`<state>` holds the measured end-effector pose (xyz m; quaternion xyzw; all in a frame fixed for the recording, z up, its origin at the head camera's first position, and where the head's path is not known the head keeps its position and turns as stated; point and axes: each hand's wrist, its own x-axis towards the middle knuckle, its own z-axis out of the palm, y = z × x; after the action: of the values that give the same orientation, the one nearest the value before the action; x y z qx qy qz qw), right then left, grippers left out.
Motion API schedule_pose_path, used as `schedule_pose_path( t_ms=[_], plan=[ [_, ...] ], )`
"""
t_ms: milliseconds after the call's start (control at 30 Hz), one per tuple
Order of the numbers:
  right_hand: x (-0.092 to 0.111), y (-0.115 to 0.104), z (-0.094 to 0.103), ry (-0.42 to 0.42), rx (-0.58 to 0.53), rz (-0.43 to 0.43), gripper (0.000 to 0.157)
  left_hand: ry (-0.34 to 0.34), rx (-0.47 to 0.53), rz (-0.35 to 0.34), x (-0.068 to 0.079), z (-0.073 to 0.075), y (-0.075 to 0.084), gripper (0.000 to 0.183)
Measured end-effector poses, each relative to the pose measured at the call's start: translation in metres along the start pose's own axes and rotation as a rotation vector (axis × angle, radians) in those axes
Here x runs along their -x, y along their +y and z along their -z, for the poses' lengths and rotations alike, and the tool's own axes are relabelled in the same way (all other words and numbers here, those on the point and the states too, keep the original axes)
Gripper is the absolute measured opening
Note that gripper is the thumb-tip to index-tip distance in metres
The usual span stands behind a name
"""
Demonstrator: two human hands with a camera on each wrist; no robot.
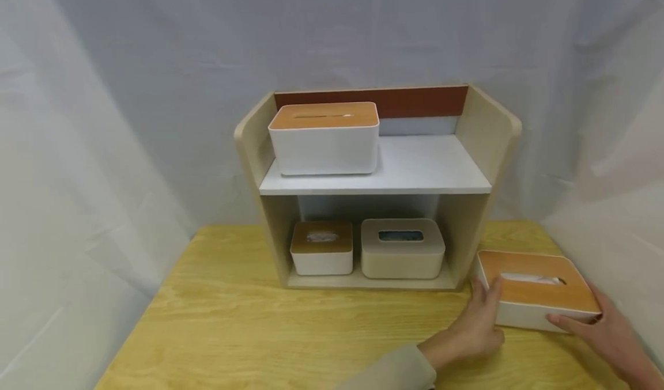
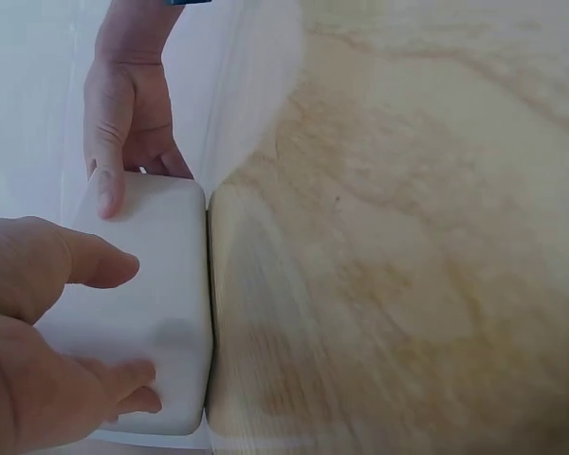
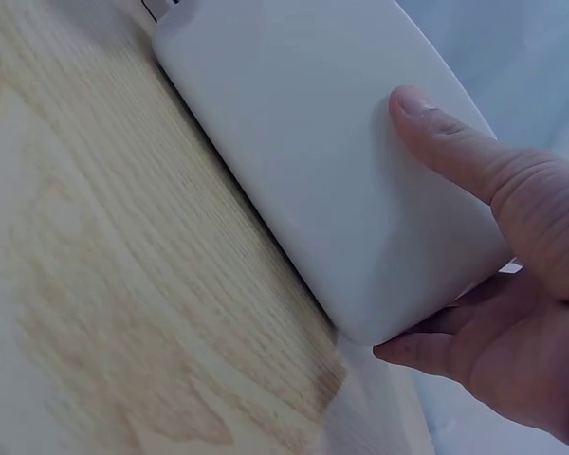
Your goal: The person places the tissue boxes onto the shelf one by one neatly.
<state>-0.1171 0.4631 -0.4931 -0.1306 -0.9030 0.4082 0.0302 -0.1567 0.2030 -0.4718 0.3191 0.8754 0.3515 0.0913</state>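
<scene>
A low white tissue box (image 1: 539, 289) with an orange wood-look lid and a slot lies on the table to the right of the shelf. My right hand (image 1: 604, 332) grips its right end, the thumb (image 3: 446, 133) pressed on the white front face and the fingers bent round the end. Beside the box's front left corner is my left hand (image 1: 474, 324). Its thumb (image 2: 100, 261) and loosely bent fingers are spread apart in front of the white face (image 2: 161, 294). Whether they touch the box cannot be told.
A two-tier shelf (image 1: 373, 184) stands at the back of the wooden table (image 1: 249, 326). Its upper tier bears a tall white, orange-lidded box (image 1: 325, 148); below are a small brown-lidded box (image 1: 323, 262) and a beige box (image 1: 402, 265). Pale sheeting (image 1: 617, 205) hangs close on the right.
</scene>
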Motion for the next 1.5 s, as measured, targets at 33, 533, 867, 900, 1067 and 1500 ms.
schedule_pose_path(
  t_ms=[33,533,867,900,1067,1500],
  plan=[
    [0.0,-0.001,0.001,-0.002,0.01,-0.019,0.112,-0.009,0.007,-0.003,0.001,0.0,0.0,0.107],
    [0.023,-0.028,0.005,0.004,0.175,-0.272,0.126,0.154,-0.257,-0.23,0.027,0.014,-0.005,0.085],
    [0.043,-0.038,0.001,0.075,0.103,-0.341,0.136,0.326,-0.343,-0.436,0.05,0.028,-0.008,0.061],
    [0.046,-0.038,-0.001,0.09,0.069,-0.32,0.133,0.34,-0.345,-0.443,0.052,0.029,-0.008,0.06],
    [0.062,-0.036,-0.008,0.217,-0.156,-0.11,0.111,0.436,-0.392,-0.478,0.065,0.036,-0.007,0.059],
    [0.088,-0.067,-0.021,0.254,-0.275,0.093,0.101,0.732,-0.172,-0.671,0.088,0.053,-0.022,0.075]
  ],
)
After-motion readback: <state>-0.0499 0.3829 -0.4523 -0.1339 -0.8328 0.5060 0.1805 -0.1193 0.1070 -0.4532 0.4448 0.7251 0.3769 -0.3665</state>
